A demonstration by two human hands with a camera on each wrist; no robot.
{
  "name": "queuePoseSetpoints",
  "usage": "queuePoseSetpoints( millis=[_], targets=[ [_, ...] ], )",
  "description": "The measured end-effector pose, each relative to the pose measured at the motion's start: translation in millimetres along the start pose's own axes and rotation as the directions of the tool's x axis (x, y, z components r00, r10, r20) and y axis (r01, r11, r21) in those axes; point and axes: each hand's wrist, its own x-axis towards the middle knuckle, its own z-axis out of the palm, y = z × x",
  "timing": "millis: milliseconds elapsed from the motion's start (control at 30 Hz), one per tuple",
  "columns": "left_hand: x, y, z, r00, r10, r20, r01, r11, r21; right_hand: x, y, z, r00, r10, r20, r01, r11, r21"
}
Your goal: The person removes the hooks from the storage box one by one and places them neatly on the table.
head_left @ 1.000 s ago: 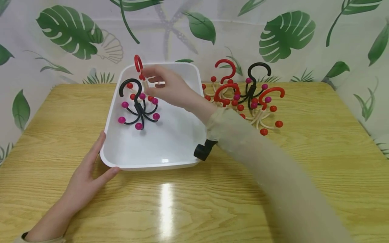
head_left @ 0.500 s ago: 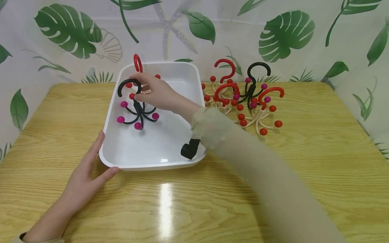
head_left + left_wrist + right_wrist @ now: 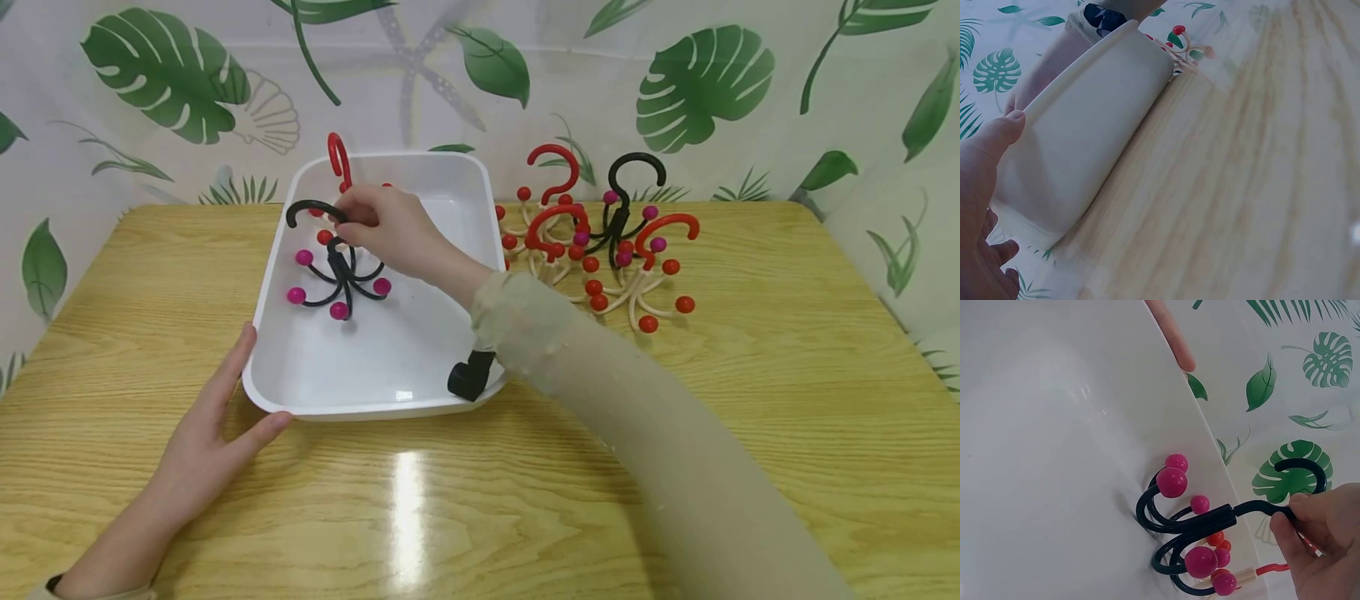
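My right hand (image 3: 393, 233) pinches the hook stem of a black hanger (image 3: 341, 271) between thumb and fingers. Several curved arms tipped with magenta balls spread from the hanger's lower end, inside the white tray (image 3: 405, 358). In the right wrist view, the fingertips (image 3: 1285, 528) grip the black hanger (image 3: 1207, 522) just above its thick sleeve. Behind it stands a cream hanger with a red hook (image 3: 337, 154), partly hidden by my right hand. My left hand (image 3: 202, 442) lies spread at the tray's near left corner, its thumb (image 3: 1013, 122) touching the rim.
Right of the tray stands a cluster of hangers: a black one (image 3: 618, 221) with magenta balls and several cream ones (image 3: 637, 292) with red hooks and balls. A leaf-printed backdrop (image 3: 420, 75) rises behind the wooden table (image 3: 525, 500). A black wrist camera (image 3: 468, 379) hangs over the tray's near right corner.
My right hand has left the red-hooked hanger, come nearer and taken hold of the black hanger, whose hook has turned slightly. The left hand has stayed at the tray corner.
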Motion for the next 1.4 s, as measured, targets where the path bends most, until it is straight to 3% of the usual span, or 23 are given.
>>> queuePoseSetpoints(
  millis=[267,567,967,1167,1400],
  targets=[
    [-0.6,-0.8,-0.7,1.000,-0.003,-0.004,0.003,1.000,0.006,-3.2,-3,-1,1.000,-0.021,-0.022,0.020,0.999,-0.040],
    [-0.8,-1.1,-1.5,1.000,0.001,-0.010,-0.001,1.000,0.010,-18.1,-15,-12,0.998,-0.049,-0.035,0.050,0.999,0.018],
    [-1.0,-0.9,-0.9,1.000,0.014,-0.011,-0.014,1.000,-0.003,-61.6,-18,-31,0.989,-0.123,-0.084,0.130,0.988,0.084],
    [-0.5,-2.1,-0.1,1.000,0.021,-0.008,-0.021,1.000,-0.022,-84.9,-23,-49,0.991,-0.098,-0.095,0.113,0.979,0.167],
    [-1.4,-2.9,-1.0,1.000,0.019,-0.001,-0.019,0.999,-0.039,-110.4,-25,-73,0.979,-0.107,-0.173,0.132,0.982,0.135]
  ],
)
